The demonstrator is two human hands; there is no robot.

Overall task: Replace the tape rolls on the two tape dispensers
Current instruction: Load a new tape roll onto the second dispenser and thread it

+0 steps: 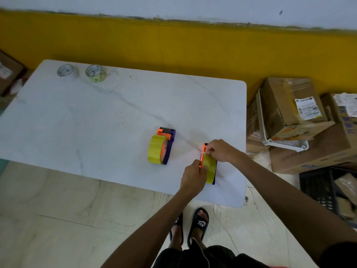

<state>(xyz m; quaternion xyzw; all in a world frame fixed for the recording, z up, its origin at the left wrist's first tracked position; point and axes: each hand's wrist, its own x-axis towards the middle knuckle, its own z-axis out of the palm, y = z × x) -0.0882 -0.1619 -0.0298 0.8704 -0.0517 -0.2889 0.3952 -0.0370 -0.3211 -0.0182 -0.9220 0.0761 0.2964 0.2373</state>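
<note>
Two orange-and-blue tape dispensers lie on the white marble-look table (96, 117). The left dispenser (166, 144) carries a full yellow tape roll and nobody touches it. The right dispenser (209, 167) also holds a yellow roll. My left hand (194, 176) grips its orange side near the front. My right hand (222, 150) pinches the tape end at the dispenser's far end, by the orange cutter. Two nearly used-up rolls, a clear one (65, 70) and a pale green one (96, 73), stand at the table's far left corner.
Cardboard boxes (293, 105) and a white plastic basket (270, 140) are stacked right of the table. A black crate (320, 186) sits below them. A yellow wall band runs behind. Another box (7, 72) stands at far left. My sandalled feet are on the tiled floor.
</note>
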